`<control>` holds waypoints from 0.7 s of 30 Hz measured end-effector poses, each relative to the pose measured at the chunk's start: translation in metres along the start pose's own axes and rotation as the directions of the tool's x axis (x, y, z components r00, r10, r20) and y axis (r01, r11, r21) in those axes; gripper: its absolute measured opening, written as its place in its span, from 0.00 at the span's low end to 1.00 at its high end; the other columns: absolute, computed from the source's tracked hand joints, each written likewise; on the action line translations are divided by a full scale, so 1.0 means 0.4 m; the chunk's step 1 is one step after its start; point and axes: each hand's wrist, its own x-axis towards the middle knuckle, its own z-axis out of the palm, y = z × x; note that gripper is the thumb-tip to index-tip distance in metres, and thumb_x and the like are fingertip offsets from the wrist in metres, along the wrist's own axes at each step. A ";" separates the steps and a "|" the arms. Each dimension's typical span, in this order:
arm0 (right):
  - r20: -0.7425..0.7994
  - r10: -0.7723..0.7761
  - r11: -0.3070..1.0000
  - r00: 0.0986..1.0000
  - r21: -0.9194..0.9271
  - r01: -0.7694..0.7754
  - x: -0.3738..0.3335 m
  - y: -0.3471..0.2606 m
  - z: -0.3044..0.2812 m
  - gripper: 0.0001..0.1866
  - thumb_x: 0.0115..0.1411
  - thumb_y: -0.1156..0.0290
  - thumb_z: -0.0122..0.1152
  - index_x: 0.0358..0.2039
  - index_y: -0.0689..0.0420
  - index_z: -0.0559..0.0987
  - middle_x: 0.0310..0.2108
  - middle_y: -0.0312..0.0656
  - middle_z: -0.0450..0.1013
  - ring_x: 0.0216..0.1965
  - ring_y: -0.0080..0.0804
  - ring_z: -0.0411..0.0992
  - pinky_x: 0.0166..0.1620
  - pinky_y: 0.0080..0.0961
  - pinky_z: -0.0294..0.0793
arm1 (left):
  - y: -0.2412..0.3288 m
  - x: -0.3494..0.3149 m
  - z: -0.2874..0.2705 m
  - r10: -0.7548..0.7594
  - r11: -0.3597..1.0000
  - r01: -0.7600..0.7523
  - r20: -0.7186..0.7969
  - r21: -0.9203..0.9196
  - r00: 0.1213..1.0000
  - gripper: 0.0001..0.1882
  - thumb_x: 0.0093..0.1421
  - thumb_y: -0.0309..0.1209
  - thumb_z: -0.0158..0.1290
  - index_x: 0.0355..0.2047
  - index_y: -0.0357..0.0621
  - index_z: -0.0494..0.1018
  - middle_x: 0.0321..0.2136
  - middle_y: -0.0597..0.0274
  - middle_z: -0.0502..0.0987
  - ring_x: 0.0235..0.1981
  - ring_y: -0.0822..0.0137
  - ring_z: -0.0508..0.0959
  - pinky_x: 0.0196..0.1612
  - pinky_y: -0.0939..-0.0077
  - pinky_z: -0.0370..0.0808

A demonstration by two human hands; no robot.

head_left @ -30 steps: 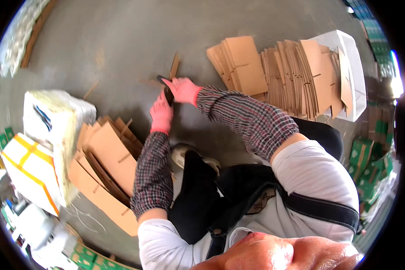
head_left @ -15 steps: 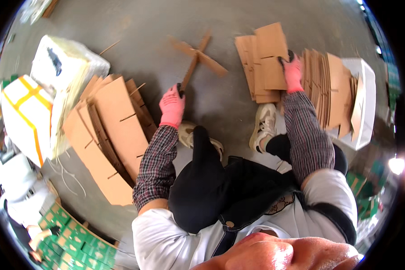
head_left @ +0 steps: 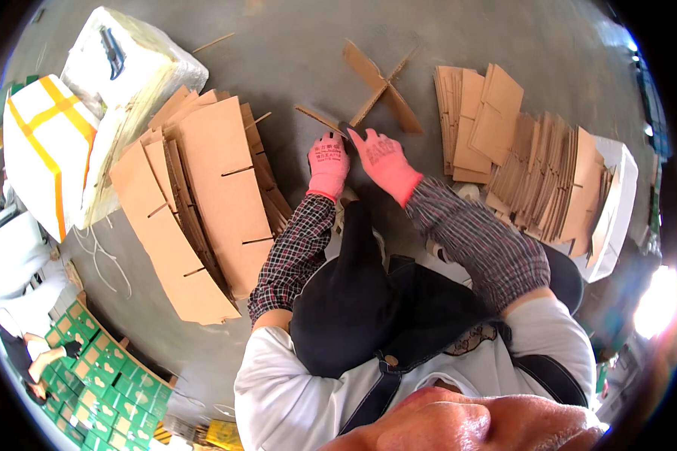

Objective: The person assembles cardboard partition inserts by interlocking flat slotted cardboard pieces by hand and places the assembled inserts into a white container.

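A cardboard divider point(head_left: 370, 107) stands on edge on the floor in front of me, a long strip crossed by a shorter one. My left hand point(head_left: 329, 161) in a pink, dark-tipped glove is closed at its near end, where another cardboard strip point(head_left: 317, 117) sticks out to the left. My right hand point(head_left: 384, 161), gloved alike, meets the left there, fingers closed around the strip's other side. The fingers hide how the pieces join. Right of my hands lie flat cardboard pieces point(head_left: 496, 113) and a leaning row of slotted cardboard pieces point(head_left: 538, 177).
Large slotted cardboard sheets point(head_left: 218, 195) are stacked left of my arms. Beyond them stand a foam block point(head_left: 147, 64) with a utility knife point(head_left: 113, 54) and a taped white box point(head_left: 41, 158). A white container point(head_left: 615, 214) backs the right row. Green boxes point(head_left: 113, 383) and another person are lower left.
My right hand has moved left from the cardboard stack to meet my left hand. A second crossing strip now shows at the divider's near end. The view has shifted slightly.
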 end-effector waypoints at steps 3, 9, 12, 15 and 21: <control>0.095 -0.016 1.000 0.995 0.011 0.015 0.104 0.027 0.048 0.27 0.54 0.72 0.44 0.57 0.52 0.59 0.32 0.44 0.69 0.32 0.37 0.71 0.33 0.31 0.71 | 0.010 0.041 0.019 0.033 0.999 -0.033 -0.083 -0.005 0.996 0.13 0.51 0.35 0.51 0.34 0.41 0.70 0.31 0.50 0.74 0.34 0.53 0.74 0.38 0.62 0.71; 0.059 -0.252 0.967 0.966 -0.014 0.254 0.106 0.138 0.041 0.24 0.55 0.70 0.41 0.54 0.59 0.63 0.29 0.44 0.70 0.28 0.33 0.71 0.30 0.31 0.69 | -0.044 0.015 -0.053 -0.145 0.709 0.037 -0.095 -0.704 0.985 0.30 0.48 0.30 0.58 0.50 0.34 0.62 0.46 0.50 0.67 0.50 0.57 0.67 0.54 0.67 0.62; -0.265 -0.313 0.950 0.912 -0.069 0.306 0.204 0.290 0.014 0.14 0.54 0.74 0.43 0.41 0.57 0.70 0.22 0.44 0.67 0.25 0.33 0.71 0.22 0.30 0.67 | -0.026 -0.021 -0.223 -0.320 0.541 -0.053 -0.263 -0.840 0.910 0.25 0.50 0.21 0.54 0.50 0.36 0.62 0.46 0.56 0.67 0.48 0.63 0.67 0.53 0.71 0.63; -0.454 0.239 0.837 0.858 -0.352 -0.419 0.379 0.631 -0.097 0.20 0.55 0.66 0.45 0.47 0.60 0.66 0.31 0.48 0.69 0.30 0.44 0.70 0.34 0.42 0.70 | 0.015 0.025 -0.240 -0.302 0.353 0.008 -0.106 -0.935 0.948 0.22 0.54 0.18 0.50 0.50 0.37 0.63 0.47 0.58 0.67 0.49 0.66 0.66 0.54 0.73 0.61; -0.483 0.133 0.933 0.866 -0.234 -0.274 0.238 0.859 -0.250 0.39 0.47 0.50 0.59 0.58 0.50 0.59 0.49 0.57 0.60 0.52 0.51 0.59 0.52 0.49 0.59 | 0.045 -0.007 -0.053 0.010 0.466 0.195 0.225 -0.863 0.974 0.20 0.54 0.24 0.54 0.48 0.39 0.65 0.46 0.58 0.69 0.49 0.67 0.69 0.53 0.74 0.65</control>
